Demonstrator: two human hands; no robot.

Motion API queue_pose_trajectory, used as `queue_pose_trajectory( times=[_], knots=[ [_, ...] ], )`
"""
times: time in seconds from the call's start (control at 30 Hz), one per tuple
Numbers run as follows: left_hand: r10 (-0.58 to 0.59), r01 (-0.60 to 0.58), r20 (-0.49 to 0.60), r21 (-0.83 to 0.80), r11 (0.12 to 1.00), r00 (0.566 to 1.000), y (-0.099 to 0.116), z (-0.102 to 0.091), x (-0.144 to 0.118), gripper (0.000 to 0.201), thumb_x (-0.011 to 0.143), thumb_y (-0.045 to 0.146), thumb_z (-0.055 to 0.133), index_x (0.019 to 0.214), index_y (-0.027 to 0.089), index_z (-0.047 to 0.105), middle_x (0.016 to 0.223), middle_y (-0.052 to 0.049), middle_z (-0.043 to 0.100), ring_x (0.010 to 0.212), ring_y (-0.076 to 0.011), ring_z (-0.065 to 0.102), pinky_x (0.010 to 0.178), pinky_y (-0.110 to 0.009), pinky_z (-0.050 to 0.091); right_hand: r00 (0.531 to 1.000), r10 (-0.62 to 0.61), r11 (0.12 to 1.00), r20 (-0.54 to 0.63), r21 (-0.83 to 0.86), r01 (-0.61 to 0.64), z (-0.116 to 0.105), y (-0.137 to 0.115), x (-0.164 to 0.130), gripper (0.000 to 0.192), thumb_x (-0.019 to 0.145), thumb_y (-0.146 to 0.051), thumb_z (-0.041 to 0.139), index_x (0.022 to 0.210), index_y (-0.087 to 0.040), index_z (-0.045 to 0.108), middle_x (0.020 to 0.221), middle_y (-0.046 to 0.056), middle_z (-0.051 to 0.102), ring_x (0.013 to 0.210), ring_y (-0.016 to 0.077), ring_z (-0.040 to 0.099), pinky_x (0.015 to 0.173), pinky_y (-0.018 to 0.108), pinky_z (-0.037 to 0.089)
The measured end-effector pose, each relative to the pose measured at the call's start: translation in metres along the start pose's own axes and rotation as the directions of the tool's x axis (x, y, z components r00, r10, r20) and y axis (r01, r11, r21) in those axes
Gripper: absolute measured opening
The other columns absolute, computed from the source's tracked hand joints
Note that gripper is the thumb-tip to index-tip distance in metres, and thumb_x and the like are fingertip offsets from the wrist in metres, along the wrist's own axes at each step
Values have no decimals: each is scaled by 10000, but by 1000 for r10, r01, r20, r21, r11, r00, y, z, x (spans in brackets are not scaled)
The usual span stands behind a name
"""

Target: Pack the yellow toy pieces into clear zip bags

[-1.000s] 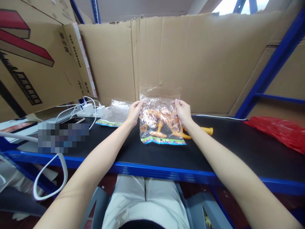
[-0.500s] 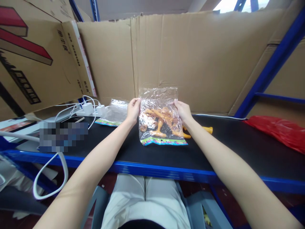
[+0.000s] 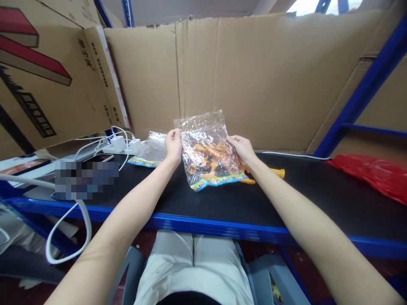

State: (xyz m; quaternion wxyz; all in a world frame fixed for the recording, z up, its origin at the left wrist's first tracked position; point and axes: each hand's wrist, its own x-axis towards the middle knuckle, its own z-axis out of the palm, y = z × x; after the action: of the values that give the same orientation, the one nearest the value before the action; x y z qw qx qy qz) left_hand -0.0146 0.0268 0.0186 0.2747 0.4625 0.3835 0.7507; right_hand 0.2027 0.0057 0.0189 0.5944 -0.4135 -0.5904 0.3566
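Note:
A clear plastic bag point(image 3: 203, 127) with a colourful printed strip along its lower edge is stretched between my hands, tilted a little. My left hand point(image 3: 174, 145) pinches its left edge, and my right hand point(image 3: 242, 149) pinches the right edge. Several orange plastic pieces point(image 3: 211, 163) show through the film; whether they lie inside the bag or behind it I cannot tell. More orange pieces point(image 3: 277, 173) stick out on the black tabletop beyond my right wrist. A second clear bag point(image 3: 152, 148) lies flat behind my left forearm.
White chargers and cables point(image 3: 118, 144) crowd the left side, near a phone point(image 3: 98, 158) and a blurred-out patch. A red plastic bag point(image 3: 370, 173) lies at the right. Cardboard point(image 3: 270, 84) walls the back; a blue rail point(image 3: 222, 226) edges the table point(image 3: 318, 199).
The bag has shifted slightly left and tilted, its right lower corner now higher. My left hand has moved a little left with it; both hands keep their grip.

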Motion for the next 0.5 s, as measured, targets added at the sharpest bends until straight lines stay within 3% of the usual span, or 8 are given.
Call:
queue_pose_trajectory(
  times=[0.13,0.2,0.27,0.4,0.5],
  knots=[
    [-54,52,-38,-50,997,998,-4,-4,6,198,832,377,489,778,197,551,439,77,279,351,-52,270,373,-182,236,998,-61,998,12,-20,61,2,1,0,277,663,-449,636,642,-193,532,386,-51,476,275,85,369,310,230,262],
    [-113,117,53,-78,990,992,-4,-3,5,265,812,449,499,788,190,551,444,74,314,347,-47,296,370,-180,249,990,-129,992,-64,-16,128,1,1,1,285,676,-461,624,670,-194,523,377,-64,456,265,78,351,305,227,260],
    [-195,216,235,-65,974,952,-2,-1,1,345,779,521,509,809,181,558,455,63,382,354,-50,354,378,-182,289,967,-186,982,-172,-7,188,-2,1,4,307,685,-489,610,695,-198,510,375,-74,443,262,72,343,300,220,254],
    [-313,309,589,112,944,745,5,2,-13,416,718,545,572,830,144,592,547,20,525,413,-55,472,416,-181,380,906,-237,968,-351,-4,252,-11,1,11,357,690,-547,576,715,-204,483,377,-84,428,263,76,352,289,208,242],
    [-363,253,767,266,930,529,10,0,-23,427,702,522,602,818,111,602,621,-21,594,478,-77,546,462,-200,439,875,-255,961,-412,-10,276,-17,2,14,377,690,-567,562,735,-201,486,382,-83,423,264,84,352,287,210,245]
  ],
)
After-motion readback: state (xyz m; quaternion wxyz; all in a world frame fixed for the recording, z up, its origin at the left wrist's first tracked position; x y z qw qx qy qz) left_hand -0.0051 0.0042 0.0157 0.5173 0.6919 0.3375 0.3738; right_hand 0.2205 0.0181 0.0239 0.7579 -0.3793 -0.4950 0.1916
